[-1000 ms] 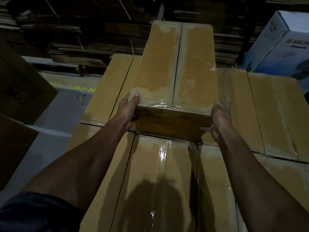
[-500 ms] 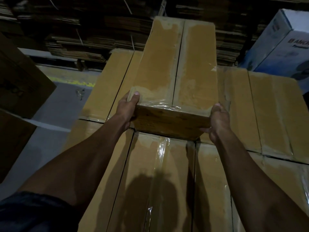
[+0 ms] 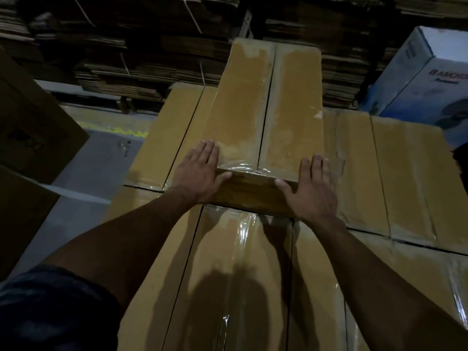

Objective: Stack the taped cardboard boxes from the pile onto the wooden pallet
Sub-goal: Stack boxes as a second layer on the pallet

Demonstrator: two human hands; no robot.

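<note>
Left hand (image 3: 196, 171) flat, fingers straight, pressed against the near left corner of the top box (image 3: 268, 105); right hand (image 3: 312, 190) likewise flat at the near right corner, gripping nothing. Box lying lengthwise on the far row of the stack (image 3: 243, 274). Probably squaring it up, pallet hidden beneath.

Warehouse interior: strapped bundles of flattened cardboard (image 3: 152, 46) stacked far, taped cartons (image 3: 243, 274) near, printed appliance box (image 3: 428, 79) right, yellow-lined concrete floor (image 3: 96, 158) left.
</note>
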